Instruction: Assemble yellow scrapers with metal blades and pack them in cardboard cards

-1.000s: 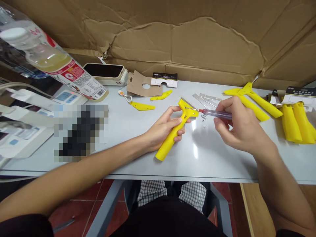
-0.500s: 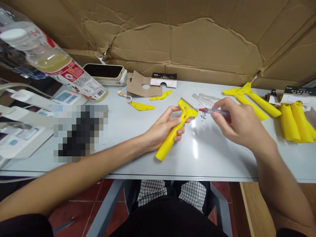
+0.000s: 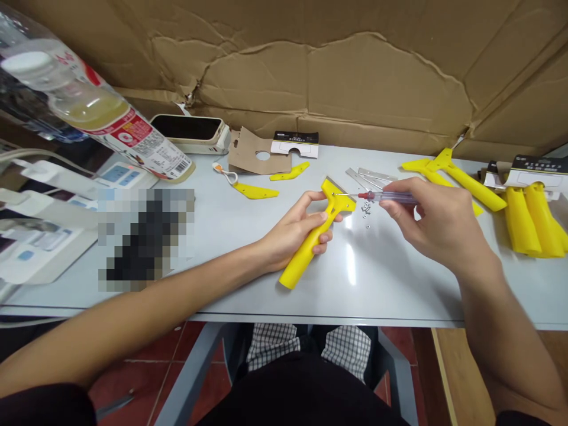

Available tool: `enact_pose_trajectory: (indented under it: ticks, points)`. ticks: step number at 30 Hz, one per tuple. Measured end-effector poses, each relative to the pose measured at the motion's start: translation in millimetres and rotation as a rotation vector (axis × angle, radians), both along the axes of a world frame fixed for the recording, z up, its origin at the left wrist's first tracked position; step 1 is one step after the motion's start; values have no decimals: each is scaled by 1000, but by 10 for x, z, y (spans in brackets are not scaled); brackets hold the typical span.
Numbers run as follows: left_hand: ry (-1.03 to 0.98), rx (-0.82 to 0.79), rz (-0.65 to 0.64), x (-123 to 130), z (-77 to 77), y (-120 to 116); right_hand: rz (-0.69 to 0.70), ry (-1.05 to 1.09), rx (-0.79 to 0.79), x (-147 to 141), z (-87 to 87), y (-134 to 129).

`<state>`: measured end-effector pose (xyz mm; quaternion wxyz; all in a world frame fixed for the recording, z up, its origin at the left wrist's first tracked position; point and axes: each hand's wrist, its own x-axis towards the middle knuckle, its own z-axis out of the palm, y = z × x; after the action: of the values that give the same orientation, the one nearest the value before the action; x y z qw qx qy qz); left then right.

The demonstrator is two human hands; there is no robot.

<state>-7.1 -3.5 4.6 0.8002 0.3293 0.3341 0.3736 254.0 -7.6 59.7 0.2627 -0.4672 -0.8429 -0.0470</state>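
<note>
My left hand (image 3: 298, 228) is closed around the neck of a yellow scraper (image 3: 306, 255), whose forked head points away from me and carries a thin metal blade along its edge. In my right hand (image 3: 437, 222) is a screwdriver (image 3: 390, 197) with a clear purplish handle and red collar. Its tip meets the scraper head at the left screw hole; a second hole shows on the right. Just beyond the head lie several metal blades (image 3: 370, 178). Small nuts and screws (image 3: 366, 208) are scattered on the table under the screwdriver.
Two yellow blade covers (image 3: 255, 191) lie left of the blades, near cardboard packaging (image 3: 257, 152). More yellow scrapers (image 3: 470, 180) and packaged ones (image 3: 523, 222) are at the right. A bottle (image 3: 146, 142), power strips (image 3: 39, 242) and a phone-like device (image 3: 189, 129) stand left. Cardboard (image 3: 377, 83) walls the back.
My right hand has turned slightly and shifted a little to the right with the screwdriver, its tip still at the same hole. The left hand and scraper stay nearly still.
</note>
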Motion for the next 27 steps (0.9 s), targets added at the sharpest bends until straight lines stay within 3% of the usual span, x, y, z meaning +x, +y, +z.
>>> enact_pose_trajectory:
  ticks: [13,21,27]
  points:
    - [12,-16,19,13,5,2,-33,-22,-183,-67,29,-34]
    - [36,37,1,1,-13,-8,54,-29,-72,-9,-3,4]
    - [63,111,-29,-12,-21,-30,35,-61,-103,-12,27,-32]
